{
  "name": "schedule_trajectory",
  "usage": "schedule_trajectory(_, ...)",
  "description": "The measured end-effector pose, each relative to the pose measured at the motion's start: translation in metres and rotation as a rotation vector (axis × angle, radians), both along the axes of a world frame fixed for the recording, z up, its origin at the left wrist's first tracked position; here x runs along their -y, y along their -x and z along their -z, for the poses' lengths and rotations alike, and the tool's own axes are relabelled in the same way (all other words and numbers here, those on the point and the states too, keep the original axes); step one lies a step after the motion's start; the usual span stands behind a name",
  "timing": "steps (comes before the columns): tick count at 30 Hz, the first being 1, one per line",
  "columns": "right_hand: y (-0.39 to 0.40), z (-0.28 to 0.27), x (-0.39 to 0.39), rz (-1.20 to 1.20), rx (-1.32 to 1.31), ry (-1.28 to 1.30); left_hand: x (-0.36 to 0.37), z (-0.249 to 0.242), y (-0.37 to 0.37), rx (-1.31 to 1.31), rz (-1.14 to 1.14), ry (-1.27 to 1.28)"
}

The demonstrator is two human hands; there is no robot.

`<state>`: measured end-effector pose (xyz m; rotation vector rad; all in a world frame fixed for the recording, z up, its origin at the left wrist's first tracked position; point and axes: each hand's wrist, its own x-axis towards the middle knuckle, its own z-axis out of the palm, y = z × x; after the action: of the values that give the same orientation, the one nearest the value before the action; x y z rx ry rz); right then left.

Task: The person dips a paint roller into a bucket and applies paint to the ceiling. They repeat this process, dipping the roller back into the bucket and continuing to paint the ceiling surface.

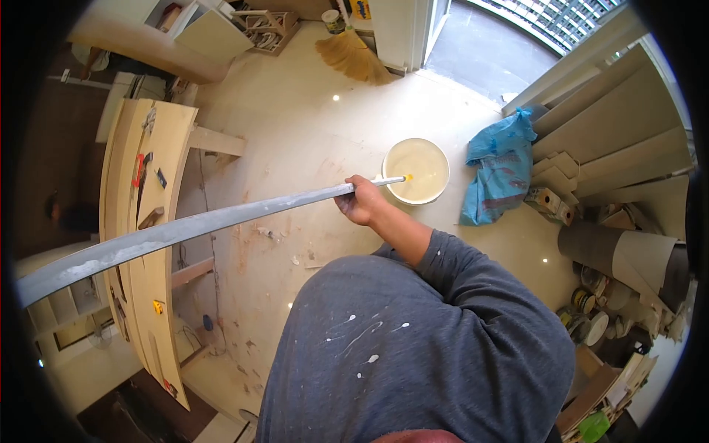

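My right hand (360, 201) is closed around a long grey pole (258, 210), close to its thin end. The pole runs from the far left edge, where it looks widest, to a yellow tip (408, 177) over a round white bucket (385, 166). Pale cream liquid (425, 166) fills much of the bucket. Whether the tip touches the liquid is unclear. My left hand is out of view.
A wooden workbench (159, 273) with tools stands at left, under the pole. A blue sack (496, 173) lies right of the bucket. A straw broom (354, 59) is near the doorway. Boards (613, 111), rolls (628, 258) and cans (583, 299) crowd the right side.
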<state>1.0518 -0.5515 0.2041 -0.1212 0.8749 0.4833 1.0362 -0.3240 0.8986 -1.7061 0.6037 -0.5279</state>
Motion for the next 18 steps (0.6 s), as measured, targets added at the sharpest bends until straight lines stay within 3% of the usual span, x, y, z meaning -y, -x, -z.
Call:
schedule_trajectory(6,0.004,0.010,-0.011,-0.099,0.022,0.049,-0.076,0.022,0.023,-0.055,0.003,0.039)
schedule_trajectory(9,0.015,-0.015,-0.019,-0.086,-0.022,0.073,-0.111,0.014,0.048,-0.011,-0.014,0.097)
schedule_trajectory(10,0.020,0.002,-0.020,-0.088,-0.010,0.108,-0.125,0.015,0.052,0.010,-0.047,0.126)
schedule_trajectory(11,0.020,0.019,-0.020,-0.107,0.020,0.132,-0.119,0.027,0.045,-0.130,0.055,0.144)
schedule_trajectory(13,0.017,0.035,-0.023,-0.067,-0.053,0.161,-0.137,0.038,0.043,-0.131,-0.039,0.090)
schedule_trajectory(15,0.017,0.071,-0.023,-0.172,0.083,0.008,-0.128,0.057,0.049,-0.127,-0.008,0.021)
schedule_trajectory(18,0.027,0.067,-0.040,-0.312,0.078,0.088,-0.134,0.063,0.088,-0.043,-0.103,0.024)
